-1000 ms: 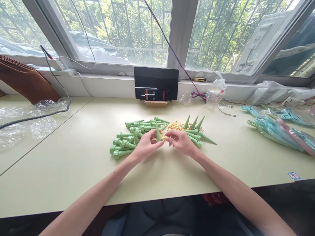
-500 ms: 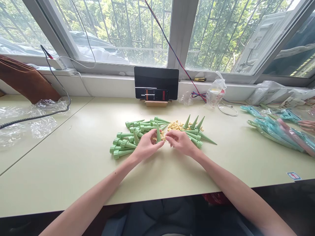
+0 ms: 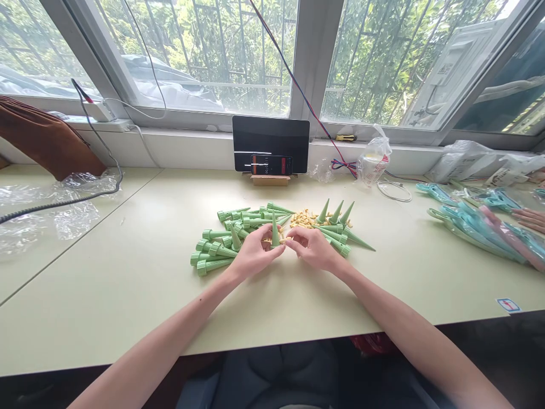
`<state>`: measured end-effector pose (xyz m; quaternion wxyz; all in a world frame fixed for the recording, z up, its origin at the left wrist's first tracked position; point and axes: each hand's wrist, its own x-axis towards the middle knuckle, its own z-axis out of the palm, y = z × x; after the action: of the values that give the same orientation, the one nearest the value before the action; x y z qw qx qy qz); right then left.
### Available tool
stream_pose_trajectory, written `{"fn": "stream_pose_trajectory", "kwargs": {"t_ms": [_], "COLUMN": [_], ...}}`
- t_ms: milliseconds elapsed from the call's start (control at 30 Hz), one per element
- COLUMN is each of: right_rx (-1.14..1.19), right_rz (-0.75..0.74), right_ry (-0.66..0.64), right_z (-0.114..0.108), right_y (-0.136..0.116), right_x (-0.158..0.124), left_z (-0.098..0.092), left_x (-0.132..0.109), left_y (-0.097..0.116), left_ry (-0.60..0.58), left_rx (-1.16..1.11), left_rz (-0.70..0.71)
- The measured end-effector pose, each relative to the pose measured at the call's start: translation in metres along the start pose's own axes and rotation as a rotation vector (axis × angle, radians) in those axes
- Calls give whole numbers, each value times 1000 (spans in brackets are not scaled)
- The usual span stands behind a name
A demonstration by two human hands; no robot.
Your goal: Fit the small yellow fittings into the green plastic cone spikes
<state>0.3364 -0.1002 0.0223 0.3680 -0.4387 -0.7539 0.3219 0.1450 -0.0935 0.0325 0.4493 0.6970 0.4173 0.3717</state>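
My left hand [image 3: 254, 251] is closed around the base of an upright green cone [image 3: 275, 232], point up. Close to its right, my right hand [image 3: 313, 247] pinches a small yellow piece [image 3: 286, 241] beside the cone's base. Several green cones with ribbed caps [image 3: 217, 250] lie in a pile left of my left hand. Behind my hands is a heap of small yellow pieces [image 3: 303, 218]. To the right, three green cones [image 3: 335, 212] point upward, with more cones [image 3: 338, 245] lying by my right hand.
A black tablet [image 3: 271, 136] and a phone [image 3: 272, 165] stand at the back. Clear plastic wrap [image 3: 63, 218] lies left, near a brown bag [image 3: 46, 139]. Wrapped blue and pink items [image 3: 485, 227] lie right, beside another person's hand [image 3: 530, 218]. A bagged cup [image 3: 373, 162] stands behind.
The yellow piece at my right fingertips now shows more clearly by the cone's base. My hands and the cone have hardly moved.
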Motion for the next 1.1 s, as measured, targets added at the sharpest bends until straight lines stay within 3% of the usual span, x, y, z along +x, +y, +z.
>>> {"fn": "stream_pose_trajectory", "kwargs": {"t_ms": [567, 833, 1100], "right_rx": [-26, 95, 77], "right_rz": [-28, 51, 36], "right_ry": [-2, -11, -7], "right_z": [1, 2, 2], "right_y": [4, 0, 0], "right_x": [0, 0, 0], "left_z": [0, 0, 0], "left_x": [-2, -2, -2], "left_y": [-2, -2, -5], "left_ry": [-70, -96, -81], "left_rx": [54, 57, 67], "left_rz": [33, 38, 43]}}
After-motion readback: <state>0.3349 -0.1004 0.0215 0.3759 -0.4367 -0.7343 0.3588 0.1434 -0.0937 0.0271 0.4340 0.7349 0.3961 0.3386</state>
